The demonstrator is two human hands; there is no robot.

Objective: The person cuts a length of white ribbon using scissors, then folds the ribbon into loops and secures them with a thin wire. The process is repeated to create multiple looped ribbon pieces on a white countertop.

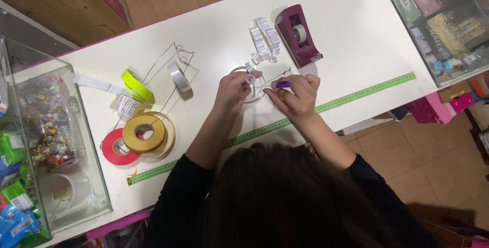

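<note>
My left hand (233,91) pinches a small loop of white ribbon (250,78) above the white counter (351,39). A length of that ribbon curls on the counter under my hands. My right hand (297,95) grips a small purple-handled tool (283,84) just right of the loop. A folded white ribbon bow (265,40) lies a little beyond my hands. The dark red tape dispenser (298,35) stands beside it on the right.
Gold (145,132) and red (118,147) ribbon rolls lie at the left, with a yellow-green roll (135,85) and a wire spool holder (175,72) behind. A green measuring tape (356,95) runs along the counter's near edge. Glass cases (46,136) flank both ends.
</note>
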